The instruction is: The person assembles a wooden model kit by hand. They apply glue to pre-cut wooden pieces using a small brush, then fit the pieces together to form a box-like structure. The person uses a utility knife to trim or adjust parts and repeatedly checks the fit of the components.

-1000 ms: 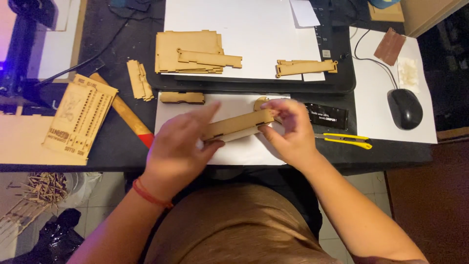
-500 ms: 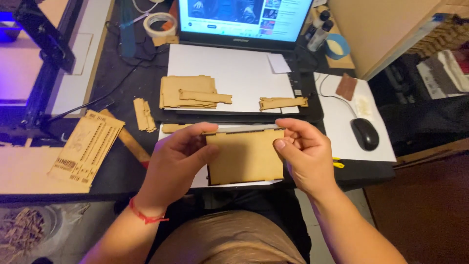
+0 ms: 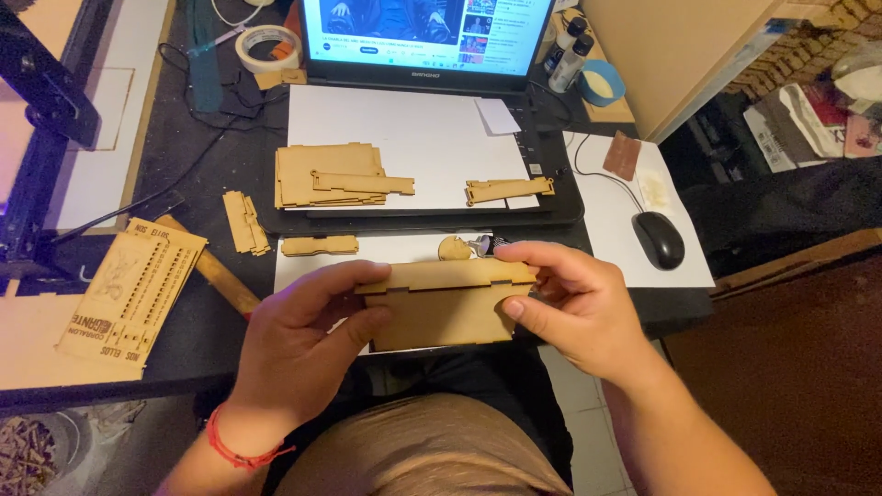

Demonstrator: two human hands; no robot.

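While the wooden panel [image 3: 447, 308] lies crosswise over the tabletop's near edge, left hand [image 3: 299, 344] and right hand [image 3: 574, 308] grip its opposite ends.

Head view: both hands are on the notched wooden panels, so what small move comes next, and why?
Probably press the top strip down into the larger panel. The left hand and right hand pinch opposite ends, and a stepped seam shows between the pieces, suggesting the tabs are not fully seated.

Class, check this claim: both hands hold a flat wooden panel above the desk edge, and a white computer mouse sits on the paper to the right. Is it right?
Not quite. The head view shows the computer mouse is black, not white. The rest stands: left hand and right hand hold the wooden panel.
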